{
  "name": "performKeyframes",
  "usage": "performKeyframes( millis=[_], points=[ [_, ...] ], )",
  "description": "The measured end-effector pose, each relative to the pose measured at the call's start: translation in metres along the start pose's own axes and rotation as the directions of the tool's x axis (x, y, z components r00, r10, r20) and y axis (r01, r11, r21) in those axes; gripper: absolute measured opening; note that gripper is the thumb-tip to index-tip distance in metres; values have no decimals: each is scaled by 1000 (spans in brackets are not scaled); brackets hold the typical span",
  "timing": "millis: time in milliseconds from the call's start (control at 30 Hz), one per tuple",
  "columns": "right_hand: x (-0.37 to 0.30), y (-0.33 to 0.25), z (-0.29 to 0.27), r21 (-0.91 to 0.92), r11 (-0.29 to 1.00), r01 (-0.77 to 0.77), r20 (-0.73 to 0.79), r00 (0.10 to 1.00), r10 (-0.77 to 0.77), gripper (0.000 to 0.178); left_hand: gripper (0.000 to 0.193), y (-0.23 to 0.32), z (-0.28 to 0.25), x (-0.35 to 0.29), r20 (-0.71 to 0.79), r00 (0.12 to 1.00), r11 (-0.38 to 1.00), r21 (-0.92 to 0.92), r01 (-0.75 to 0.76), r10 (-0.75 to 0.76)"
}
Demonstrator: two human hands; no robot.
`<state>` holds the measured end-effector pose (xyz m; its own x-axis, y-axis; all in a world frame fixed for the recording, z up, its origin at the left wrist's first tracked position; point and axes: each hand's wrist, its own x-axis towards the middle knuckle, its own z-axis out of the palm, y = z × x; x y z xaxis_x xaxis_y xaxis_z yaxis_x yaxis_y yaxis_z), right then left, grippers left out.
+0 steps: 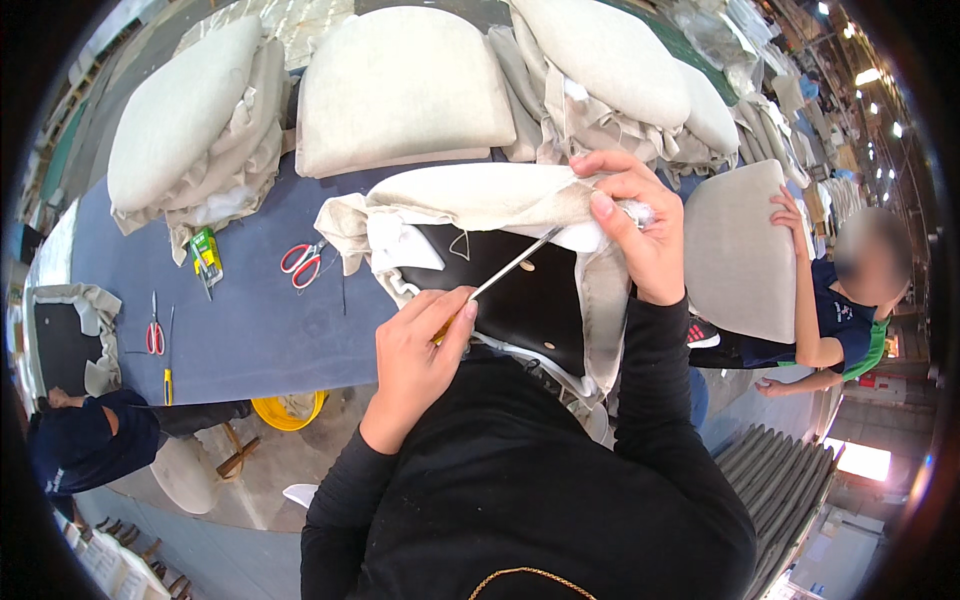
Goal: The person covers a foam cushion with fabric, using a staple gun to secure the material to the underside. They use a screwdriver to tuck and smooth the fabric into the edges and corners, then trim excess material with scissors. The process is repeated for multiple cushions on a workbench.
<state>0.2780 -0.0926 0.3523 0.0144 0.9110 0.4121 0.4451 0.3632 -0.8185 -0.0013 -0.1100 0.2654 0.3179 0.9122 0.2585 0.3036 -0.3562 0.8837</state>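
A seat cushion (480,195) in beige fabric lies before me with its black base board (510,300) facing up and its loose fabric edge partly folded over. My left hand (420,345) is closed round the yellow handle of a screwdriver (518,262). The metal shaft slants up to the right, and its tip reaches in under the fabric and white padding at the far right corner. At that corner my right hand (640,225) pinches the fabric edge, with a bit of white wadding (638,212) showing by the fingers.
Red-handled scissors (303,263) and a green-yellow packet (206,258) lie left on the blue table (250,340). More covered cushions (405,85) stand along the far side. At right a co-worker (850,300) holds a cushion (740,250); another person (95,440) works at left. A yellow bucket (290,412) stands below.
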Motion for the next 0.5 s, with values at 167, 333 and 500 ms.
performKeyframes(
  millis=[167, 333, 500],
  points=[
    [-1, 2, -2, 250, 966, -65, 86, 995, 45, 57, 10, -11, 4, 0, -1, 999, 997, -76, -34, 34],
    [-14, 17, -6, 435, 855, -283, 248, 950, 188, 94, 8, -5, -5, 1, 57, 997, 997, -67, -46, 50],
    [-31, 5, -1, 446, 864, -233, 283, 953, 111, 92, 8, 23, -33, -1, 162, 986, 999, -3, -43, 43]
  ],
)
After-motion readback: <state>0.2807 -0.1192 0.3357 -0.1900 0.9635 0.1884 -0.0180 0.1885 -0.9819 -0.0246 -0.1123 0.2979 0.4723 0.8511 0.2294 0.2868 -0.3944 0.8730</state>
